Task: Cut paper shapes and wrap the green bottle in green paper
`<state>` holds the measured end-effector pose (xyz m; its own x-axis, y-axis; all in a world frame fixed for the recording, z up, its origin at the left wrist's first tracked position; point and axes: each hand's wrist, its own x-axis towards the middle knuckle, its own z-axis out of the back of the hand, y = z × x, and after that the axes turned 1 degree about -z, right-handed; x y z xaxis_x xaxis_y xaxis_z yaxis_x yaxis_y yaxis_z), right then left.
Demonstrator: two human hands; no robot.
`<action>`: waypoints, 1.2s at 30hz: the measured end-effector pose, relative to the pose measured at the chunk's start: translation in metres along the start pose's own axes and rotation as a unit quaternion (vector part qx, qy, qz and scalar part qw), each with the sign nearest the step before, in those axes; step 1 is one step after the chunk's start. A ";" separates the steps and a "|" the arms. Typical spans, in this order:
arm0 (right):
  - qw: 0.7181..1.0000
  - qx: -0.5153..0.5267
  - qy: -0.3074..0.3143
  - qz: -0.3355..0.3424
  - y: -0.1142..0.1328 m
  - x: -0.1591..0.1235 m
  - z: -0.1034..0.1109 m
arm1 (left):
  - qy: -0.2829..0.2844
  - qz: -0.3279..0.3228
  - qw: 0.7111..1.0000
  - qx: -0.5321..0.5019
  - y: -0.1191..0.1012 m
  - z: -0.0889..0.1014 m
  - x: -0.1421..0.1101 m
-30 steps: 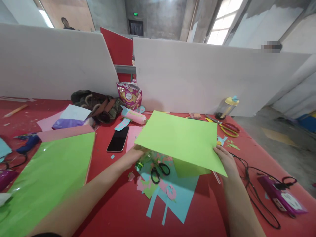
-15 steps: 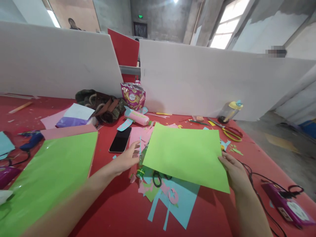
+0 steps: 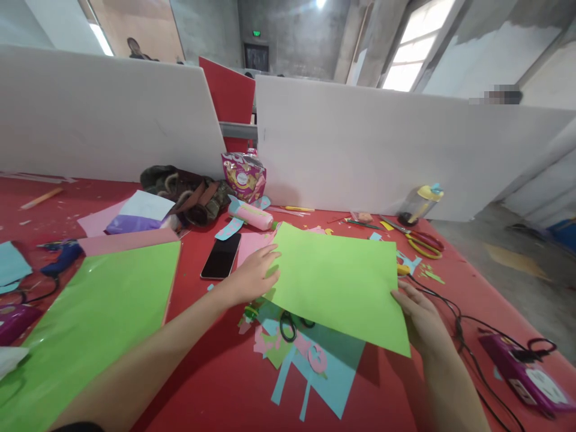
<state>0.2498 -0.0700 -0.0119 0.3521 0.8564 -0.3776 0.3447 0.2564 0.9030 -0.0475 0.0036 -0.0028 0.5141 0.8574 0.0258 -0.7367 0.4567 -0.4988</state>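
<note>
A light-green paper sheet [image 3: 335, 288] is held up over the cluttered middle of the table, slightly tilted. My right hand [image 3: 418, 309] pinches its right edge, thumb on top and fingers behind. At the left edge of the sheet is my left hand [image 3: 254, 276], its fingers apart and fingertips overlapping the paper; whether they touch it I cannot tell. Beneath the sheet, black scissor handles [image 3: 288, 327] poke out over a blue paper sheet [image 3: 339, 372] and pink and green scraps. A green bottle cap [image 3: 251, 312] shows below my left hand.
A phone [image 3: 220, 257] lies left of the sheet, beside a pink bottle craft [image 3: 252, 215]. Larger green sheets [image 3: 108, 312] and a blue glue gun [image 3: 63, 258] are at left. Red-and-yellow-handled scissors [image 3: 423, 243], a purple power strip [image 3: 524, 372] and cables sit at right. White boards stand behind.
My left hand has moved right and slightly up, reaching the sheet's left edge. My right hand and the green sheet have shifted slightly left.
</note>
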 end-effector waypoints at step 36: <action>0.578 -0.658 0.208 0.436 -0.071 -0.038 -0.093 | 0.023 0.088 0.995 -0.044 0.014 -0.030 0.010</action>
<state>0.1311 -0.0788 -0.0433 -0.4407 0.8810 0.1724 -0.8627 -0.4687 0.1897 -0.0398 0.0120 -0.0353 0.4009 0.9098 -0.1075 -0.7772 0.2756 -0.5657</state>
